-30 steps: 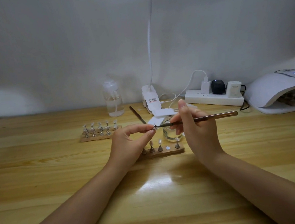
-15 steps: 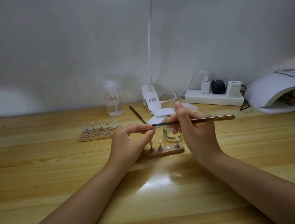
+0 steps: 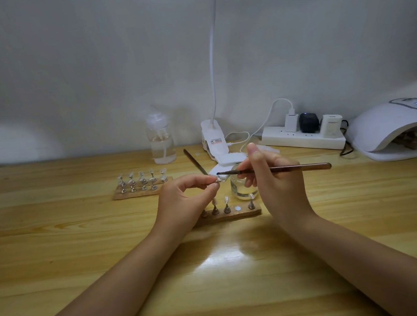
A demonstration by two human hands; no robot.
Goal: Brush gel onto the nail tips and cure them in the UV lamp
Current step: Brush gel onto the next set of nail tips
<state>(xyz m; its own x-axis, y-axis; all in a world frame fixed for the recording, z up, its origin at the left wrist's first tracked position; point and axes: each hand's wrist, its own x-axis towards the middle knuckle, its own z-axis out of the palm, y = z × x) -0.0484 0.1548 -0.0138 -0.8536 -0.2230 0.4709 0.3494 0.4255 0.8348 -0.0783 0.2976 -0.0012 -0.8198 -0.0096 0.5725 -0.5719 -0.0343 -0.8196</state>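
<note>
Over the wooden table (image 3: 59, 246) our left hand (image 3: 181, 200) pinches a nail tip (image 3: 220, 180); our right hand (image 3: 275, 184) grips the brush (image 3: 279, 169), bristles just above it.

Head view, looking forward-down, close over table (image 3: 59, 246).

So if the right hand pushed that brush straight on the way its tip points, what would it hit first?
Probably the nail tip pinched in the left hand; the brush in the right hand points leftward just above it, though depth is unclear.
</note>
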